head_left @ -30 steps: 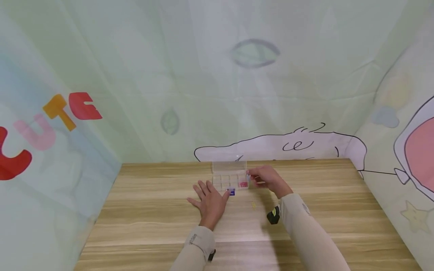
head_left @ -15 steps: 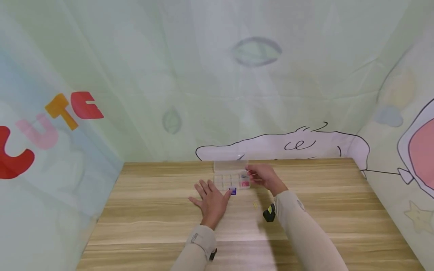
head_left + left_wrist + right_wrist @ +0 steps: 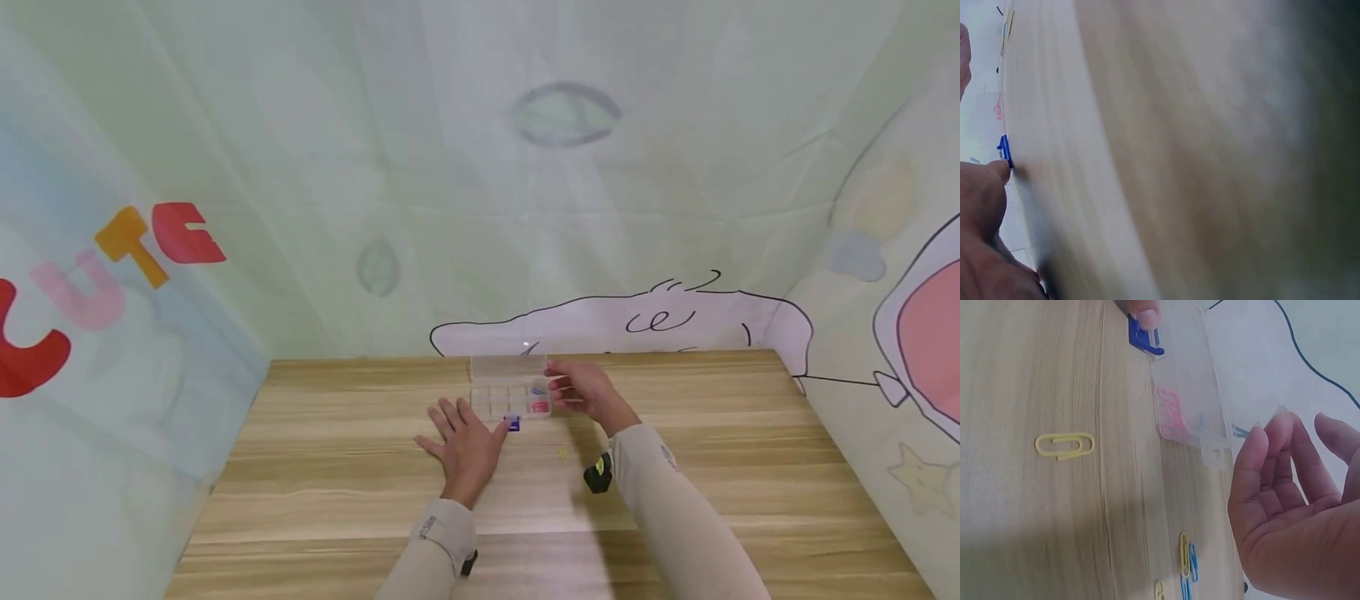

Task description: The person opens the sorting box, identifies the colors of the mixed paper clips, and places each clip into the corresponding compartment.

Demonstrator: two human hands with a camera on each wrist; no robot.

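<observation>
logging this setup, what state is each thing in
Clear box, open
Lid, raised behind the box
Blue piece, at the box's front edge, partly covered
Pink paper clips, in the box
Blue paper clip, in the box; count unclear
Yellow paper clip, loose on the table
Left hand, fingers spread, thumb on the blue piece
Right hand, fingers bent, nothing visibly held

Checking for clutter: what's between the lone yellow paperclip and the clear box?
Bare table separates the lone yellow paperclip from the clear box in the right wrist view.
</observation>
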